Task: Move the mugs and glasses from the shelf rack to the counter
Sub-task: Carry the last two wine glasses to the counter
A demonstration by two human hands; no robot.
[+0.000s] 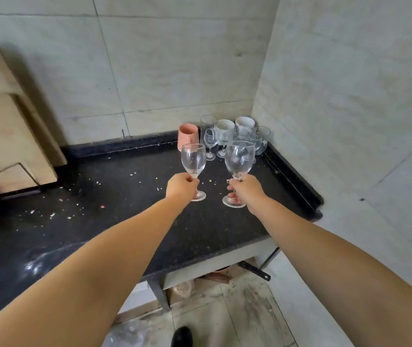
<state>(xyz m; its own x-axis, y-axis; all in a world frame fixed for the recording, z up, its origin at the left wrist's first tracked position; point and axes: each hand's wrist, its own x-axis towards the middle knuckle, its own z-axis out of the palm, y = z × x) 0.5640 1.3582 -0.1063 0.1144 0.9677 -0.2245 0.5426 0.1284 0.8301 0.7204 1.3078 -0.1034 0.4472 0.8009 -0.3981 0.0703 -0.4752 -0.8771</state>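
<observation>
Head view shows each hand pinching a wine glass by its stem, upright, so both feet can meet the black desk (125, 196) flat: left hand (181, 187) closed on one wine glass (193, 159), right hand (246, 190) on the other (239, 160). Both hover near the corner cluster: one pink mug (188, 137), two white mugs, perhaps six clear glasses, overlapping too much to be sure.
</observation>
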